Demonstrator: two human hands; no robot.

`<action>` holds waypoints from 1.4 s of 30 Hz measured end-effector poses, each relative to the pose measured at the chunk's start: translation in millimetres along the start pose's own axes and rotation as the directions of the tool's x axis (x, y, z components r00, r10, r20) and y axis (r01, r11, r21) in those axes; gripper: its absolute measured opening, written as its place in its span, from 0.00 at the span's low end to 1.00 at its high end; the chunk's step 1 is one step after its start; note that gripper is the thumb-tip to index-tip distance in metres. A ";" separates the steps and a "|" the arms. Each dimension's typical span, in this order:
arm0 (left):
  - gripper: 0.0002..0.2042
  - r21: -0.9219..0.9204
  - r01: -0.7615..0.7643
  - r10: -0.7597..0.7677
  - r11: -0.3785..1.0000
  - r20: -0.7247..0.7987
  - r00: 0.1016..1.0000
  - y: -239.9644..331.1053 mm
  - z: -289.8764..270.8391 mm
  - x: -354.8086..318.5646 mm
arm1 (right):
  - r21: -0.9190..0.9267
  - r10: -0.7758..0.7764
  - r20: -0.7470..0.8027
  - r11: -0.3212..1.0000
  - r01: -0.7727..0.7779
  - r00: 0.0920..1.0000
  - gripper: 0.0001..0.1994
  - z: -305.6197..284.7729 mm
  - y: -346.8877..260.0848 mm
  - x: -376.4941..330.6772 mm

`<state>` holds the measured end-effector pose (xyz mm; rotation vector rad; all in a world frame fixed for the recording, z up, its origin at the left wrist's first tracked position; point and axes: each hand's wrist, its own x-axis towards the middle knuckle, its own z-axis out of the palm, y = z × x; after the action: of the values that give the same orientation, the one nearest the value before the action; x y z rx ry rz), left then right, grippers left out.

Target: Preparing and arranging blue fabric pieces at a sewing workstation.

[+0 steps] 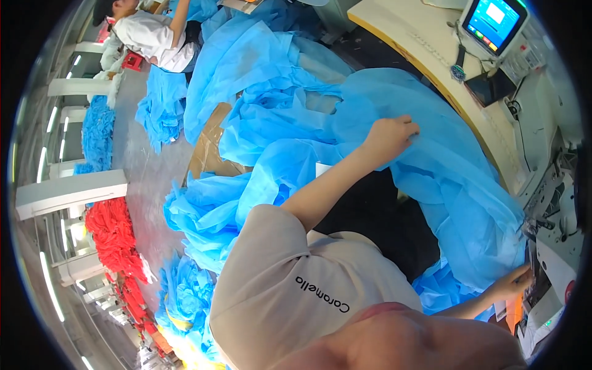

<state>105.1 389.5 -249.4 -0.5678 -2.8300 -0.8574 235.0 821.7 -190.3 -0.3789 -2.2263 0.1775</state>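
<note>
Grey floor (145, 166) is stretching through a workshop, with red cloth (114, 234) lying heaped on it. From the head view, work seems to be partway along: thin blue cloth (456, 179) is trailing beside the curved wooden edge of the cream table (407, 28) toward the white machine (562, 253); which loose blue heaps (206, 209) are done or left, I cannot tell. The left hand (390, 139) is resting on the cloth, fingers curling, perhaps pinching. The right hand (513, 282) is lying by the machine, its grip unclear. Papery, half-sheer fabric is puckering into soft, rounded folds.
</note>
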 end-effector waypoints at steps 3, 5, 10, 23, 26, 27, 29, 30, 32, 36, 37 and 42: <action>0.13 -0.199 0.064 -0.086 0.978 -0.100 0.991 -13.2 -3.0 8.2 | -0.131 0.025 0.120 0.991 -0.009 0.992 0.12 6.8 -0.6 -9.7; 0.14 -0.376 0.022 -0.106 0.926 -0.203 0.973 -22.2 -5.6 21.3 | -0.210 0.044 0.132 0.978 -0.016 0.990 0.13 8.5 6.8 -11.7; 0.22 -0.615 0.092 -0.232 0.783 -0.151 0.961 -30.2 -5.6 27.6 | 0.116 0.169 0.121 0.976 -0.183 0.978 0.10 14.9 -9.7 -8.7; 0.12 -0.660 -0.002 -0.029 0.751 -0.036 0.999 57.2 -21.6 90.9 | 0.557 0.357 0.476 0.585 -0.589 0.804 0.09 -60.4 -35.2 2.3; 0.12 -0.610 -0.055 0.104 0.791 0.046 0.993 64.2 -23.2 92.9 | 0.636 0.484 0.526 0.323 -0.701 0.700 0.08 -78.6 -24.4 -18.1; 0.10 -0.586 0.070 0.016 0.807 0.140 0.990 96.6 -29.0 90.2 | 0.572 0.590 0.502 0.322 -0.754 0.633 0.08 -84.5 -18.7 -25.3; 0.07 -0.626 0.004 0.116 0.780 0.152 0.982 121.2 -23.3 90.4 | 0.570 0.606 0.428 0.395 -0.721 0.671 0.07 -94.1 -4.4 -27.8; 0.06 -0.663 -0.047 0.199 0.748 0.155 0.968 132.0 -20.4 87.4 | 0.428 0.700 0.242 0.544 -0.721 0.672 0.07 -96.7 4.1 -27.8; 0.05 -0.567 -0.214 0.332 0.795 0.112 0.936 147.5 -7.2 90.0 | 0.028 0.565 -0.115 0.824 -0.566 0.817 0.06 -86.3 22.5 -20.2; 0.04 -0.522 -0.311 0.365 0.794 -0.001 0.931 119.6 14.5 93.3 | -0.241 0.208 -0.051 0.947 -0.214 0.977 0.07 -66.0 36.2 -8.8; 0.04 -0.532 -0.308 0.339 0.789 -0.041 0.940 116.9 20.5 93.0 | -0.257 0.209 -0.045 0.943 -0.214 0.977 0.07 -63.8 45.4 -14.2; 0.14 -0.501 -0.463 0.354 0.731 -0.300 0.886 131.1 27.2 114.2 | -0.178 0.125 -0.058 0.975 -0.133 0.990 0.10 -55.4 61.8 -1.1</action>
<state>50.7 541.4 -179.1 -1.0716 -2.1135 -1.5487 291.6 879.6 -171.9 -0.6222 -2.1794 0.0335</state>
